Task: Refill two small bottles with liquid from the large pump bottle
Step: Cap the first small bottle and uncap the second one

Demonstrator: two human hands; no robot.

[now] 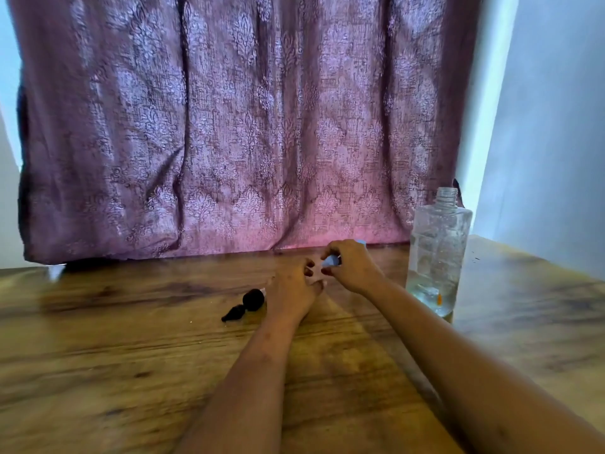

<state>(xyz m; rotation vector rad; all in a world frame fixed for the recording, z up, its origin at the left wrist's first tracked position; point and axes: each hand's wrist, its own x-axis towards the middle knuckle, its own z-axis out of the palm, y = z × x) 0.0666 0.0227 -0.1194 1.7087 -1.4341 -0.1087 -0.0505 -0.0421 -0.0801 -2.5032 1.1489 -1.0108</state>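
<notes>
A large clear bottle [437,253] stands upright at the right of the wooden table [131,348], its neck uncovered and a little liquid at the bottom. Its black pump head [244,306] lies on the table to the left of my hands. My right hand [352,267] is closed around a small pale bottle [330,261], mostly hidden by the fingers. My left hand [294,286] meets it from the left, fingertips at the small bottle's end. A second small bottle is not visible.
A purple patterned curtain [245,126] hangs along the table's far edge. A pale wall [550,126] rises on the right, close behind the large bottle. The table's right edge runs just past the bottle.
</notes>
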